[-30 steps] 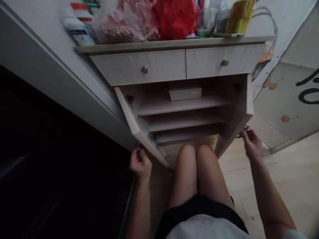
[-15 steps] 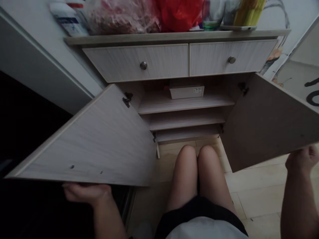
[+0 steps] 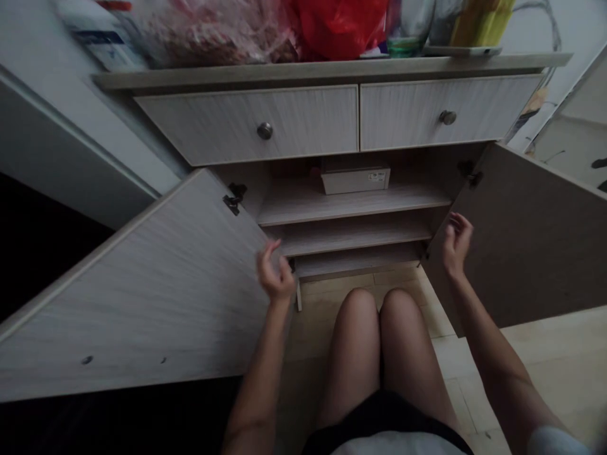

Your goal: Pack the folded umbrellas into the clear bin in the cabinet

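Both doors of a pale wood-grain cabinet stand wide apart in front of me. My left hand (image 3: 275, 272) is in the air by the inner face of the left door (image 3: 156, 278), fingers loosely curled and apart, with nothing in it. In front of the right door (image 3: 526, 246), my right hand (image 3: 458, 243) is raised with bent, parted fingers and is likewise bare. Between the hands are the cabinet's shelves (image 3: 351, 203). A light box (image 3: 355, 181) with a small white label sits on the upper one, beyond both hands.
Above are two drawers with round knobs (image 3: 264, 131). The cabinet top (image 3: 332, 71) carries a white bottle (image 3: 111, 44), a clear bag (image 3: 218, 31), a red bag (image 3: 339, 25), a glass (image 3: 408, 31) and a yellow container (image 3: 481, 25). My knees (image 3: 379, 306) are close to the cabinet's base.
Both hands have let go of the door edges and moved inward and up, toward the cabinet's opening. The doors have swung a little wider, and the view has come slightly closer.
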A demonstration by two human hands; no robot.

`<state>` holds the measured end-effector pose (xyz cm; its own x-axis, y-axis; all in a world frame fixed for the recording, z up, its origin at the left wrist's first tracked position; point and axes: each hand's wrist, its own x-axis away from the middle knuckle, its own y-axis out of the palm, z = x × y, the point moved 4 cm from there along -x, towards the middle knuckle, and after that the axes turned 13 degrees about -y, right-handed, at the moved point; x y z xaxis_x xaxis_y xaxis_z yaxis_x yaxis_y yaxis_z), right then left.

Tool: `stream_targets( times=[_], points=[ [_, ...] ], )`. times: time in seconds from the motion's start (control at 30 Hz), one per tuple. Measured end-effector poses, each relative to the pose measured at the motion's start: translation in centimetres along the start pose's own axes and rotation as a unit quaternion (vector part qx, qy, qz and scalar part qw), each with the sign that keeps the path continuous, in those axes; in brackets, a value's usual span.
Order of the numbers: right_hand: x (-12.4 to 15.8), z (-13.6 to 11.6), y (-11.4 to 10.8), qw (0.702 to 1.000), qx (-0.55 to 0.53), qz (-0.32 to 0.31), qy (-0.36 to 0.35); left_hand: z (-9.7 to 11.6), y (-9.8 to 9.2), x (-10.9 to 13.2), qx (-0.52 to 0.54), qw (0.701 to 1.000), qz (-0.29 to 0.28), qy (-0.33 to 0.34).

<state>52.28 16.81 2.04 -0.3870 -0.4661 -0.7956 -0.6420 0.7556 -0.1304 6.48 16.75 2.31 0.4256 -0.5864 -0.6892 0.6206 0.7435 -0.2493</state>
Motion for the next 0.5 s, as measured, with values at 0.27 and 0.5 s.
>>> stream_targets(
  times=[0.27,0.5],
  points=[
    [-8.4,9.1,20.0,0.958,-0.098,-0.226,0.144,-3.3,20.9,-10.3,0.003,0.935,-0.286,-0.209],
    [-11.4,11.1,26.7,0.940,-0.150,-0.244,0.185,-5.0,27.6,-13.7,0.103,0.899,-0.311,-0.290]
  ],
)
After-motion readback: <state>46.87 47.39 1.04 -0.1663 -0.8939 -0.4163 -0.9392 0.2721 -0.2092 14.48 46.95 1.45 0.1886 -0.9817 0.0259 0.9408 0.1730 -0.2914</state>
